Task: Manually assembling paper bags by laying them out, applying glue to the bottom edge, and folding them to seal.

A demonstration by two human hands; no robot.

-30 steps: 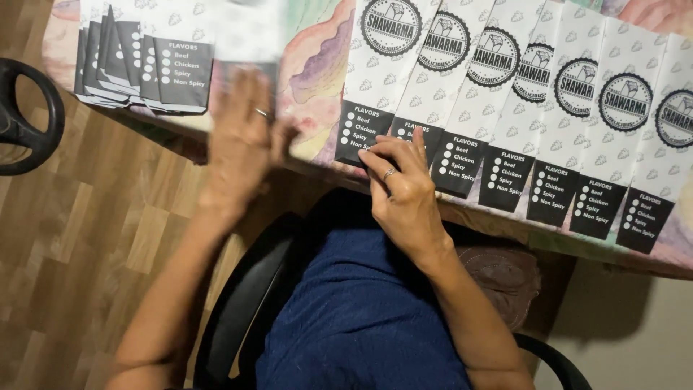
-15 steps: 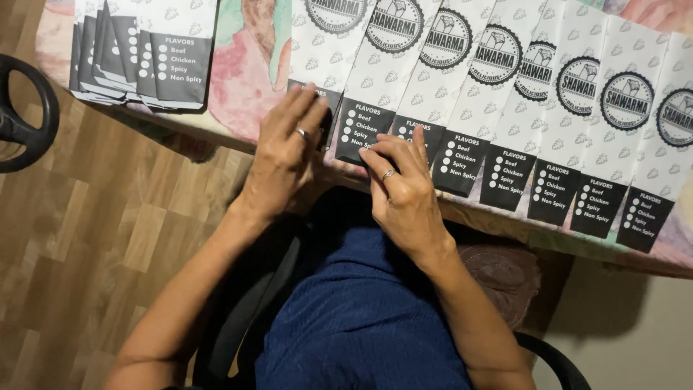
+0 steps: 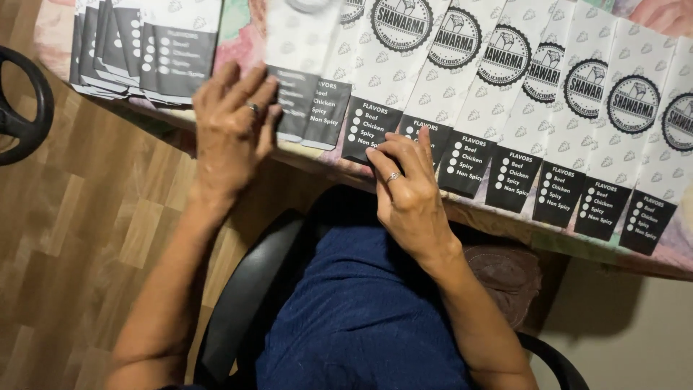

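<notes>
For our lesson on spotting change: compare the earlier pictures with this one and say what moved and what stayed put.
The left hand came down from the stack of bags and across to the row of overlapping bags, laying a new bag onto its left end. The right hand stayed pressed on the row's lower edge; the stack and the rest of the row stayed put.

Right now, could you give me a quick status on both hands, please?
Left hand flat on leftmost bag. Right hand fingertips on row of bags. Spare stack far left.
</notes>
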